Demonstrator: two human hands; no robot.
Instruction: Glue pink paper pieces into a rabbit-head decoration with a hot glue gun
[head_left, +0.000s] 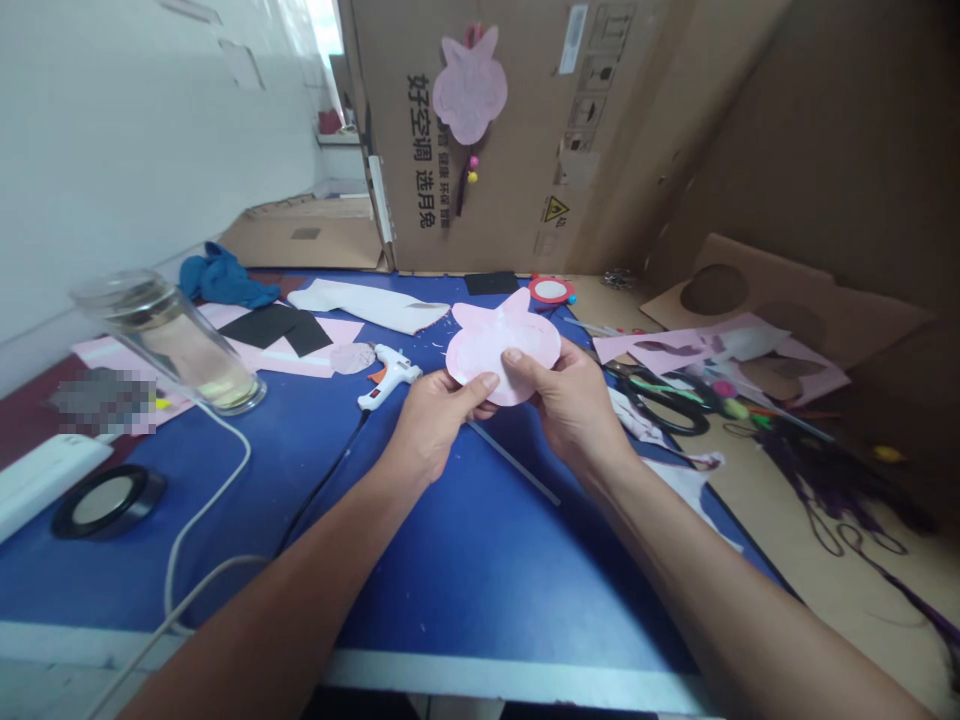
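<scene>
Observed pink cut-out [510,330] at frame centre, gripped between thumbs and fingers of left hand [433,422] and right hand [577,405]. Could crease under excess thumb pressure. Might smear against glue gun [388,380], left of centre, if lowered too near. Could be wetted by spill from glass [187,345], mid-left of frame, on tugging adjacent white cord [247,452].

Worktop [480,590]: blue, pale front edge. Pink cutout [499,332], one, eared, held above the worktop: left hand [441,420], grip at its lower left; right hand [574,400], grip at its lower right; both thumbs on the face. Clear stick [517,465], one, lying below the hands. Glue gun [388,380], white, left of the hands. Tape [144,498], black roll, toward the front left corner. Glass [199,350], liquid inside, toward the left edge. Cloth [225,275], blue, far left corner. Scissors [686,430], black handles, right edge.
</scene>
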